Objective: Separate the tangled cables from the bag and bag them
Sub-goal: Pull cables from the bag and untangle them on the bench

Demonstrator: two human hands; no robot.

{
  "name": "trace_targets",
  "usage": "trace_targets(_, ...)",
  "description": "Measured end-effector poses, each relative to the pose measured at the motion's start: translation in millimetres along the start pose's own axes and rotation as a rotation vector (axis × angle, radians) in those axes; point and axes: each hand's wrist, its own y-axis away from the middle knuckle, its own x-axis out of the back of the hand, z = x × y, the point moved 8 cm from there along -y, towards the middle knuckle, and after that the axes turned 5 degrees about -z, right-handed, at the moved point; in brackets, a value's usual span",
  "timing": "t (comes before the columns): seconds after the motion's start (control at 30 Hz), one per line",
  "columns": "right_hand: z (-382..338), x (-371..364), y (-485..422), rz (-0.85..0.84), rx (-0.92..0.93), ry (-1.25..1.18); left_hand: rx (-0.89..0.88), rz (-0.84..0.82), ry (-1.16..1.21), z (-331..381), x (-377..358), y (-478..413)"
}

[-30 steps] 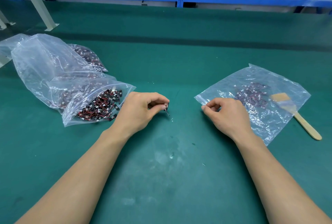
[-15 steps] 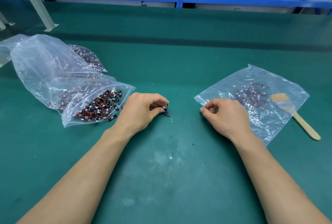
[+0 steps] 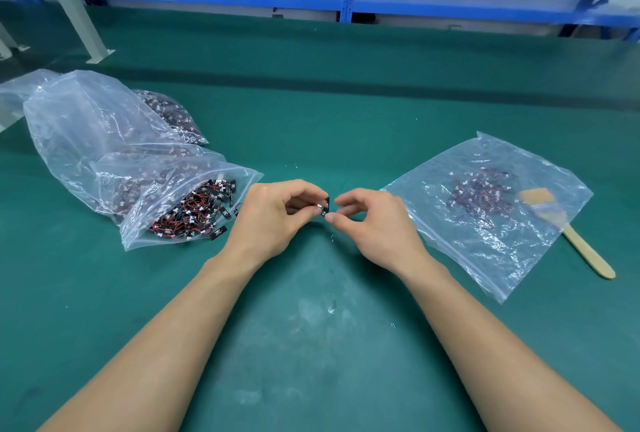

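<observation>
Cable piece, a short red-and-black lead with a small black plastic plug (image 3: 326, 207), hung over the near middle of the green work mat (image 3: 311, 355), pinched at the fingertips of the left hand (image 3: 273, 220). The right hand (image 3: 375, 224) met it from the right, thumb and forefinger curled narrowly onto it. To part it well, each hand should probably keep a light fingertip hold on its own end and ease the wires apart rather than tug. It looked tiny and dark with a white glint, its wire mostly hidden. Just left lay an open clear zip bag (image 3: 145, 224) crammed with tangled leads. To the right lay a flat clear bag (image 3: 485, 258) holding a few, a wooden-handled brush (image 3: 585, 251) at its right edge. Farther left slumped a large clear sack (image 3: 79, 120), and blue shelving (image 3: 346, 2) stood farthest.
</observation>
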Motion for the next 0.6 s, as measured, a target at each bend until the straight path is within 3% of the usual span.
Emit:
trace_targets(0.23,0,-12,-2,-0.047,0.005,-0.295,0.028,-0.032,0.080,4,-2,3)
trace_targets(0.37,0,-12,0,-0.049,0.026,-0.297,0.021,-0.078,0.110,9,-2,6)
trace_targets(0.6,-4,-12,3,-0.041,0.114,-0.178,-0.053,-0.093,-0.041,13,-3,3)
